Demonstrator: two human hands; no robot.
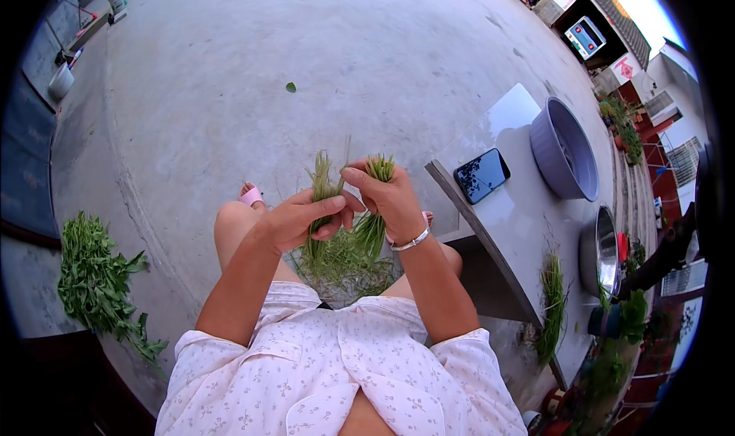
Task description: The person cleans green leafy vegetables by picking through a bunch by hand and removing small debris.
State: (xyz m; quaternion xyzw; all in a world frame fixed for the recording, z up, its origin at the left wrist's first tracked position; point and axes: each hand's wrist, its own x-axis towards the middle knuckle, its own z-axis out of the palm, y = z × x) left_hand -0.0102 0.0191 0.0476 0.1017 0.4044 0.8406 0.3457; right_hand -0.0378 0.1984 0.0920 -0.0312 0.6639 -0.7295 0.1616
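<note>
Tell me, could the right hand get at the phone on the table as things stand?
Probably yes: the phone lies near the edge of the table, and nothing visible blocks the right hand. That hand grips green stems, though, so it would likely need to let go first.

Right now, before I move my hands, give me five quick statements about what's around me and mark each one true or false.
1. The left hand and right hand each hold a bunch of thin green stems. True.
2. The silver bracelet is on the left wrist. False: it is on the right wrist.
3. The smartphone lies on the table. True.
4. The pile of leafy greens lies to the person's right. False: it lies on the ground to the left.
5. The purple basin is left of the smartphone. False: it stands to the smartphone's right.
</note>
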